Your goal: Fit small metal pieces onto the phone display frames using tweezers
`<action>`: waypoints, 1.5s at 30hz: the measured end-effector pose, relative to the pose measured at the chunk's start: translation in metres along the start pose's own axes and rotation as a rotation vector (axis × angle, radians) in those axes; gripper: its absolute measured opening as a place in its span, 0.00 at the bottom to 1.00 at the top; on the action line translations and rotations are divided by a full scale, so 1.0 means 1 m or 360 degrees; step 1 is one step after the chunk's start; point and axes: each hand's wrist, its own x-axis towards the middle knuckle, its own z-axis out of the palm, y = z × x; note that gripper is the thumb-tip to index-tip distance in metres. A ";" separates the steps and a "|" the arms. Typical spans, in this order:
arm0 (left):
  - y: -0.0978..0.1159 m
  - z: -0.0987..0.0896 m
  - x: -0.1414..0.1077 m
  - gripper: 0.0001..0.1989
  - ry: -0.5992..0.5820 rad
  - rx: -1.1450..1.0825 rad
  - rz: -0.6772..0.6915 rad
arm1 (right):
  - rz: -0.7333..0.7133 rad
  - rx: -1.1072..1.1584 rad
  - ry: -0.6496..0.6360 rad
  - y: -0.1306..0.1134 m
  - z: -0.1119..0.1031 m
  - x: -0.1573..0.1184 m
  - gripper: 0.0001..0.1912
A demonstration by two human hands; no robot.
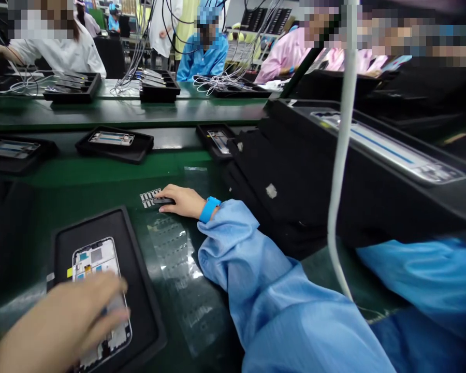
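Note:
My left hand (62, 316), blurred, hovers over a phone frame (97, 254) or rests on its edge; I cannot tell which. Its thumb and fingers are apart, with nothing seen between them. The frame, silvery with small parts and a yellow tab, lies in a black foam tray (140, 290). Farther out, my right hand (184, 201), with a blue wristband, is closed around black tweezers (163, 201), as far as the slim dark shape shows. Their tip end is at a small sheet of grey-and-white stickers (147, 197) on the green mat.
A clear plastic strip (174, 264) lies between the tray and my right sleeve. Several trays with phone frames (112, 138) stand along the back. Stacked black trays (295, 171) rise on the right, with a white cable (339, 155) hanging before them. Co-workers sit across the bench.

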 end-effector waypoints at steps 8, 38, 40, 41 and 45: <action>-0.024 -0.013 0.138 0.28 0.0397 0.0092 -0.0101 | -0.0011 0.0032 0.0016 -0.004 0.006 -0.002 0.24; -0.007 -0.016 0.117 0.14 0.0685 -0.2265 -0.0592 | 0.0149 0.1826 0.0291 -0.056 0.005 -0.004 0.18; -0.006 -0.016 0.117 0.13 0.0657 -0.2320 -0.0576 | 0.0185 0.1851 0.0250 -0.057 0.006 -0.004 0.18; -0.006 -0.017 0.116 0.13 0.0638 -0.2350 -0.0566 | 0.0210 0.1852 0.0249 -0.058 0.006 -0.005 0.18; -0.007 -0.018 0.115 0.10 0.0564 -0.2464 -0.0551 | 0.0194 0.1798 0.0305 -0.061 0.005 -0.006 0.19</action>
